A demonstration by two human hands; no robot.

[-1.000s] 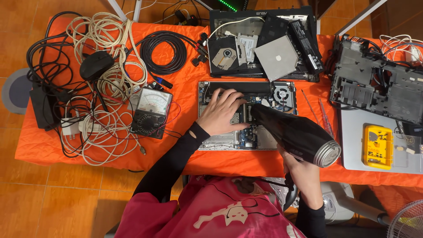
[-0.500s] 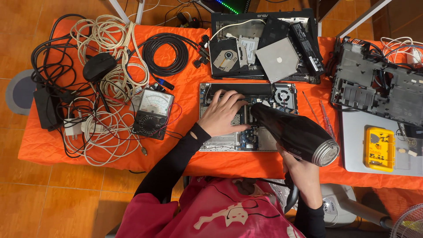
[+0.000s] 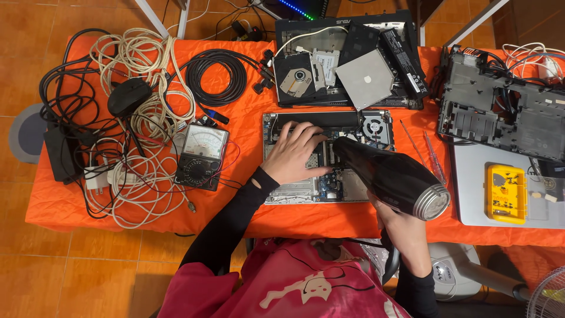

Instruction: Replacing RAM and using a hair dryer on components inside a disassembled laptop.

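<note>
My left hand [image 3: 296,153] lies flat with fingers spread on the opened laptop base [image 3: 294,189], which shows its circuit board and a round fan [image 3: 375,126]. My right hand [image 3: 403,227] grips the handle of a black hair dryer [image 3: 388,175]. The dryer's nozzle points at the board just right of my left fingers; its silver rear end faces me. The laptop base lies in the middle of the orange-covered table [image 3: 247,126].
An analog multimeter [image 3: 201,156] and tangled white and black cables [image 3: 138,118] lie left. Black coiled cable [image 3: 216,76], another dismantled laptop with drives [image 3: 347,65] behind. Right: a black chassis [image 3: 500,112], screwdrivers [image 3: 426,154], a yellow case [image 3: 506,193] on a grey lid.
My left hand has shifted slightly on the laptop board. The hair dryer stays aimed at the same spot.
</note>
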